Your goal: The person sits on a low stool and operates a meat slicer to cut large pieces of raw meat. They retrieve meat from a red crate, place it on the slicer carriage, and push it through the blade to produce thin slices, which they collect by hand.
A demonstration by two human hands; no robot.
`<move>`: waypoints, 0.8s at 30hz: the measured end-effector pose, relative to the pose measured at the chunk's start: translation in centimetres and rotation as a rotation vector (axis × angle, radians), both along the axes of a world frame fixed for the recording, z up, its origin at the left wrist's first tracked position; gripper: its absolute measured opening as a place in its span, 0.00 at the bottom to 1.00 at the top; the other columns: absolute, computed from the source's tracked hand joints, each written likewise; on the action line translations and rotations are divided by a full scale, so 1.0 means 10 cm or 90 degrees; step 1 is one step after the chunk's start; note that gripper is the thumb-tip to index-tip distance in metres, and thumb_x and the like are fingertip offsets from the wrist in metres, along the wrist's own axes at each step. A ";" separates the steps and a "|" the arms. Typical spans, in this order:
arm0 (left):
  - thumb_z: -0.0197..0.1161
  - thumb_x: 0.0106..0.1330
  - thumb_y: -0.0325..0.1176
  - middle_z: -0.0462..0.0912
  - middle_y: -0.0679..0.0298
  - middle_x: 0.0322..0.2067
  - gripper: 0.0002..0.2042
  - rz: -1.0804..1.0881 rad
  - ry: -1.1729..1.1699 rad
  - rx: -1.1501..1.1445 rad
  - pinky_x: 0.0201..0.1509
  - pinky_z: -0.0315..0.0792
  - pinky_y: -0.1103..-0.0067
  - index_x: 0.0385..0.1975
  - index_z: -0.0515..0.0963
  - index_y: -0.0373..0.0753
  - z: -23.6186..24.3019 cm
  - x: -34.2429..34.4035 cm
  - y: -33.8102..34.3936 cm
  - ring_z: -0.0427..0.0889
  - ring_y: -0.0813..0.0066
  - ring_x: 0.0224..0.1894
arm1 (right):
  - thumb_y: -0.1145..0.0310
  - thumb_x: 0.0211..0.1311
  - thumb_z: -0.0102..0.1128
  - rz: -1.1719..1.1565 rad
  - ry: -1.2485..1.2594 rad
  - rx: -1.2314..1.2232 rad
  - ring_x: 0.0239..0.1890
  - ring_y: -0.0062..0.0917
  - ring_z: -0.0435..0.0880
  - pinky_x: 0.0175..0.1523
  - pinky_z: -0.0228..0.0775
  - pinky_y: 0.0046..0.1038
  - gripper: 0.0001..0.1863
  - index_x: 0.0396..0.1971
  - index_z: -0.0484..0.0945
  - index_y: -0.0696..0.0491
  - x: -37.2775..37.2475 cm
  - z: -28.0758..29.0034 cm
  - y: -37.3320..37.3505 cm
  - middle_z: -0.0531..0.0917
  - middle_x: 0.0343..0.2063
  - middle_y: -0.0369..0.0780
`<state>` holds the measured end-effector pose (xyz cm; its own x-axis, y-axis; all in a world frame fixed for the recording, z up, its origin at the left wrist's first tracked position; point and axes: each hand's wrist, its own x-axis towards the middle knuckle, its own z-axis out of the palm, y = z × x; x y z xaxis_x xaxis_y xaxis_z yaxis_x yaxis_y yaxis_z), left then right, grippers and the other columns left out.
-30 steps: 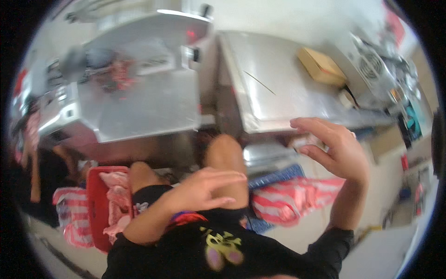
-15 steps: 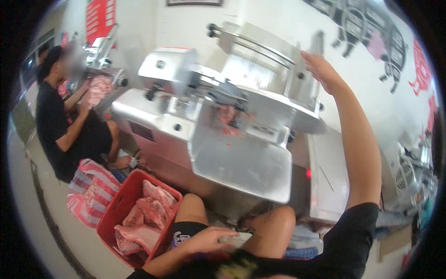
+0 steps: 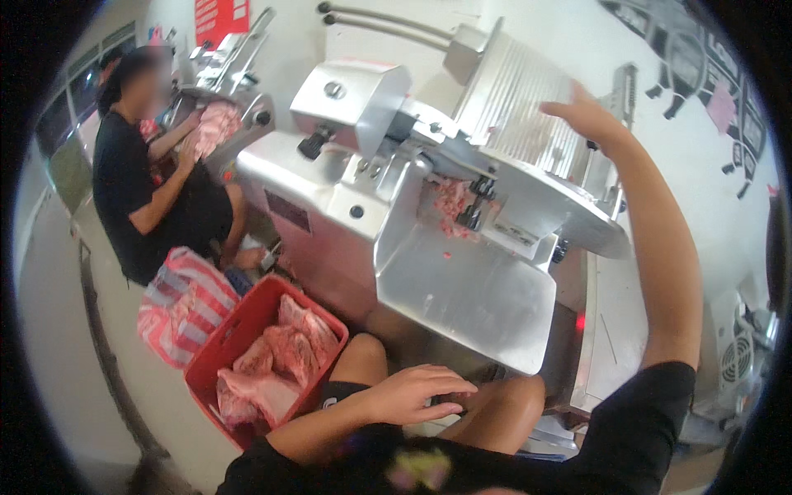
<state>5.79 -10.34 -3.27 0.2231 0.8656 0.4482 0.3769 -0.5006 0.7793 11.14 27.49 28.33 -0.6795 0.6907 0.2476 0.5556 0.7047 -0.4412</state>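
Observation:
A large steel meat slicer (image 3: 388,157) stands in front of me, with scraps of pink meat (image 3: 452,206) by its blade and a flat receiving tray (image 3: 470,293) below. My right hand (image 3: 587,117) is raised to the ribbed carriage plate (image 3: 516,107) at the slicer's top right, fingers spread and resting on its edge. My left hand (image 3: 412,394) lies open, palm down, over my knees, holding nothing.
A red crate (image 3: 247,326) with slabs of raw meat sits on the floor at my left, beside a striped red and white bag (image 3: 183,301). Another person in black (image 3: 140,190) works at a second slicer (image 3: 227,91) at the far left. A steel table (image 3: 606,330) is on the right.
My view has swung left toward the slicer and closer to it. My right hand has come down from the upper part onto the ribbed carriage plate. My left hand stays on my knees.

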 end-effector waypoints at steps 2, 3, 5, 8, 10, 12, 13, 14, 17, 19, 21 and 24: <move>0.65 0.71 0.33 0.85 0.55 0.49 0.17 -0.033 -0.068 -0.031 0.56 0.77 0.67 0.57 0.79 0.35 -0.02 0.06 -0.04 0.84 0.57 0.52 | 0.49 0.62 0.67 -0.144 0.021 0.047 0.74 0.44 0.63 0.77 0.51 0.45 0.53 0.77 0.47 0.60 0.41 -0.25 0.51 0.59 0.74 0.57; 0.65 0.72 0.33 0.85 0.54 0.48 0.17 0.004 -0.096 -0.055 0.56 0.77 0.67 0.57 0.79 0.35 -0.12 0.05 -0.11 0.85 0.57 0.50 | 0.53 0.65 0.65 -0.129 0.046 -0.045 0.70 0.42 0.69 0.72 0.59 0.47 0.50 0.77 0.46 0.58 0.36 -0.31 0.29 0.62 0.72 0.56; 0.64 0.72 0.34 0.85 0.54 0.46 0.16 0.045 -0.136 -0.100 0.54 0.77 0.68 0.56 0.79 0.35 -0.35 -0.01 -0.22 0.85 0.58 0.48 | 0.58 0.68 0.61 -0.141 0.161 -0.186 0.54 0.36 0.76 0.56 0.68 0.44 0.39 0.72 0.53 0.54 0.44 -0.45 0.03 0.69 0.59 0.52; 0.63 0.72 0.34 0.86 0.54 0.45 0.15 0.137 -0.093 -0.144 0.55 0.77 0.69 0.55 0.80 0.35 -0.59 -0.01 -0.39 0.86 0.58 0.48 | 0.65 0.72 0.56 -0.146 0.341 -0.333 0.27 0.23 0.73 0.30 0.68 0.33 0.17 0.57 0.67 0.49 0.50 -0.69 0.31 0.75 0.34 0.40; 0.63 0.73 0.34 0.86 0.56 0.43 0.15 0.151 -0.080 -0.154 0.55 0.77 0.69 0.55 0.80 0.35 -0.62 -0.04 -0.43 0.86 0.58 0.48 | 0.67 0.72 0.54 -0.080 0.368 -0.404 0.19 0.18 0.65 0.24 0.60 0.27 0.07 0.46 0.68 0.47 0.57 -0.71 0.67 0.69 0.25 0.33; 0.63 0.73 0.34 0.86 0.56 0.43 0.15 0.183 -0.068 -0.166 0.54 0.77 0.69 0.55 0.80 0.36 -0.50 -0.08 -0.45 0.86 0.58 0.47 | 0.68 0.72 0.54 -0.048 0.425 -0.447 0.17 0.17 0.59 0.24 0.57 0.26 0.06 0.38 0.65 0.45 0.51 -0.80 0.67 0.64 0.21 0.30; 0.63 0.72 0.34 0.86 0.56 0.43 0.15 0.196 -0.059 -0.171 0.54 0.77 0.69 0.55 0.80 0.36 -0.40 -0.10 -0.43 0.86 0.58 0.47 | 0.68 0.72 0.54 -0.033 0.456 -0.466 0.16 0.17 0.56 0.24 0.55 0.26 0.08 0.35 0.63 0.44 0.51 -0.82 0.66 0.61 0.19 0.28; 0.63 0.72 0.34 0.87 0.56 0.43 0.15 0.211 -0.059 -0.178 0.54 0.77 0.69 0.55 0.79 0.36 -0.29 -0.11 -0.39 0.86 0.60 0.47 | 0.67 0.72 0.54 -0.035 0.454 -0.469 0.17 0.18 0.58 0.24 0.55 0.27 0.05 0.36 0.67 0.42 0.53 -0.83 0.74 0.64 0.20 0.29; 0.65 0.70 0.34 0.86 0.56 0.42 0.16 0.254 -0.027 -0.083 0.54 0.77 0.71 0.55 0.79 0.37 0.12 -0.25 -0.10 0.86 0.63 0.46 | 0.73 0.70 0.52 -0.009 0.539 -0.508 0.20 0.16 0.61 0.21 0.57 0.26 0.10 0.48 0.68 0.49 0.66 -0.90 0.75 0.66 0.24 0.30; 0.62 0.67 0.26 0.85 0.58 0.44 0.17 0.313 -0.059 -0.006 0.57 0.75 0.73 0.55 0.77 0.32 0.29 -0.29 0.09 0.83 0.67 0.49 | 0.72 0.72 0.53 -0.037 0.502 -0.403 0.26 0.20 0.67 0.28 0.66 0.29 0.19 0.60 0.65 0.53 0.71 -0.91 0.68 0.70 0.30 0.34; 0.62 0.66 0.25 0.83 0.58 0.47 0.17 0.377 -0.201 -0.030 0.58 0.73 0.73 0.55 0.77 0.31 0.43 -0.27 0.13 0.81 0.67 0.50 | 0.65 0.74 0.55 -0.046 0.408 -0.416 0.58 0.40 0.74 0.64 0.71 0.44 0.37 0.75 0.49 0.58 0.51 -0.63 0.07 0.69 0.59 0.52; 0.66 0.63 0.27 0.83 0.55 0.41 0.17 0.409 -0.033 0.177 0.54 0.75 0.68 0.52 0.78 0.34 0.56 -0.22 0.41 0.82 0.59 0.45 | 0.56 0.74 0.58 0.075 0.377 -0.327 0.72 0.51 0.63 0.77 0.56 0.48 0.42 0.76 0.49 0.62 0.95 -0.48 -0.04 0.53 0.75 0.56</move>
<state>3.58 -6.23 2.35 -0.3216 0.6707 0.6683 0.6305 -0.3749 0.6797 20.67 27.06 23.49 -0.6105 0.7478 0.2608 0.0607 0.3726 -0.9260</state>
